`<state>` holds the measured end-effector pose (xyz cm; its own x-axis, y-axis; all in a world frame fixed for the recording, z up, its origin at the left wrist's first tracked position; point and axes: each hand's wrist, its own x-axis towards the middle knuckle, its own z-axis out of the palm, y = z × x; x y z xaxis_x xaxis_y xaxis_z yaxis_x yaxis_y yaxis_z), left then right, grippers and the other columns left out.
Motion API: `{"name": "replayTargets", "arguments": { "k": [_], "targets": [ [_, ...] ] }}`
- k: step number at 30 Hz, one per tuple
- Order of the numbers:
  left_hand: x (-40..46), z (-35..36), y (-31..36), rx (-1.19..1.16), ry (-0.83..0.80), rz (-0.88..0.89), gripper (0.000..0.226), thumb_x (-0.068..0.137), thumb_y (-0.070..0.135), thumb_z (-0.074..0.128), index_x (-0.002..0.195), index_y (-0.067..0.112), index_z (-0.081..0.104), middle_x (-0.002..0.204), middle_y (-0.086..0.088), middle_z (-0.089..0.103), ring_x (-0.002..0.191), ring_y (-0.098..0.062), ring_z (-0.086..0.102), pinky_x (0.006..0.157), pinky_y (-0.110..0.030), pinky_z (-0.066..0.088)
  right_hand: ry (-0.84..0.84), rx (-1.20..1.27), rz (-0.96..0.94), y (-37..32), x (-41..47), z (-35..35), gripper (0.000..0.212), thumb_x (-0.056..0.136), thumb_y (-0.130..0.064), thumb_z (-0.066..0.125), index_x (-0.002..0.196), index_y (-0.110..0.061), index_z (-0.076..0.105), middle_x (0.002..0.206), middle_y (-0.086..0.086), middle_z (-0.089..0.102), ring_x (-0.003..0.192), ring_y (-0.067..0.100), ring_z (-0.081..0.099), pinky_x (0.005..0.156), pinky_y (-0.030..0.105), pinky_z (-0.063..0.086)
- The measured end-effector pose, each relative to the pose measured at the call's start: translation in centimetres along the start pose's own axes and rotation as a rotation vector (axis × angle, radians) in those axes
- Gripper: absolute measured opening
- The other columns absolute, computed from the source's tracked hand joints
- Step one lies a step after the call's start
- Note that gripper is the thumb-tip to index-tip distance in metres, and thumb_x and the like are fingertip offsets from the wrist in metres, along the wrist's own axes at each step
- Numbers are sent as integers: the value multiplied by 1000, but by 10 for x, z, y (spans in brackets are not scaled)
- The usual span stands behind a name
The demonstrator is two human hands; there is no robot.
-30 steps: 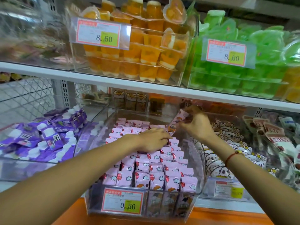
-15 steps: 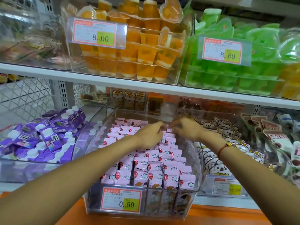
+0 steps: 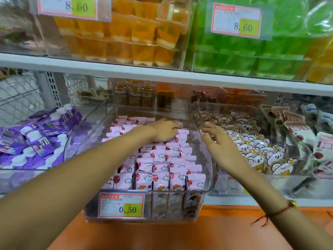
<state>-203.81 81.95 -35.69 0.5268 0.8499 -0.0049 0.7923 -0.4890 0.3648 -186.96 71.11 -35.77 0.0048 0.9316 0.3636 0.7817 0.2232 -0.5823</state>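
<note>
the fingers (image 3: 173, 130) of the left hand (image 3: 162, 131) are bent onto the back rows of small pink balloon-printed packets (image 3: 160, 179) in the clear plastic bin (image 3: 209, 170); any grasp cannot be told. the right hand (image 3: 221, 147) is held released. straightening is judged underway; next, stray packets must be aligned.

Clear bin (image 3: 210, 165) of pink packets (image 3: 162, 166) in upright rows, centre of the shelf, with price tag (image 3: 121, 205) on the near wall. Left hand (image 3: 165, 130) palm-down on the far rows, fingertips curled among packets, grip unclear. Right hand (image 3: 221, 141) flat, fingers straight, above the bin's right wall, holding nothing. Purple pouches (image 3: 36, 138) left, koala packets (image 3: 252, 147) right.
</note>
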Motion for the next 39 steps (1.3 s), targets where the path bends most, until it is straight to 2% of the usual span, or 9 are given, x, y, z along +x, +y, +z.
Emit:
{"name": "replayTargets", "arguments": {
  "k": [3,7,12,15,21,27,30,33,39],
  "targets": [
    [7,-2,-1,-281,64,-38,35,100,14,38,134,12,49,133,-12,53,119,-26,51,98,-31,41,67,150,18,4,-15,3,26,95,-31,48,120,-23,54,122,-1,53,103,10,52,85,25,38],
    [26,-6,-3,-213,276,-105,30,98,11,45,125,14,57,129,-7,57,112,-24,56,93,-33,47,104,254,61,5,-21,3,10,90,-41,53,87,-47,46,89,-20,57,78,1,56,67,27,42],
    [44,-5,1,112,177,-167,27,94,27,54,118,16,60,118,-6,61,108,-26,57,95,-40,47,116,238,42,10,-18,5,15,89,-45,53,79,-53,44,93,-25,52,92,4,55,76,28,41],
    [49,1,3,154,281,-194,18,92,21,59,108,16,64,111,-2,64,106,-23,59,92,-38,49,120,227,39,13,-18,6,6,87,-49,51,86,-50,46,94,-27,50,94,5,55,77,28,41],
    [29,-17,20,-437,651,-234,16,95,32,52,101,21,63,110,0,64,97,-22,60,81,-31,49,92,246,47,7,-16,1,15,90,-41,54,81,-47,43,87,-27,50,84,-2,54,70,27,41],
    [-48,-23,27,-1138,828,-352,21,96,18,52,112,6,58,112,-11,63,100,-24,63,90,-38,53,-55,162,164,-8,-1,-21,18,87,-28,63,101,-23,53,98,-3,56,81,10,54,66,25,39],
    [-93,-16,36,-1295,877,-331,19,97,14,49,112,5,57,108,-9,63,94,-17,63,72,-20,57,54,26,12,-36,0,-21,48,84,-24,68,127,-11,50,123,5,55,107,16,51,85,21,35],
    [-127,-8,47,-1359,885,-296,19,98,16,48,109,7,60,106,-8,66,92,-10,64,63,-16,56,32,14,-226,-70,-17,-4,67,79,-36,72,136,-22,40,132,-2,47,121,13,43,96,23,36],
    [-153,-8,55,-1498,767,-237,20,97,21,51,105,7,63,104,-7,69,96,-12,67,66,-18,57,166,-171,-479,-83,-42,8,49,83,-22,68,127,-26,47,117,-6,56,106,17,53,79,34,49]
  ]
}}
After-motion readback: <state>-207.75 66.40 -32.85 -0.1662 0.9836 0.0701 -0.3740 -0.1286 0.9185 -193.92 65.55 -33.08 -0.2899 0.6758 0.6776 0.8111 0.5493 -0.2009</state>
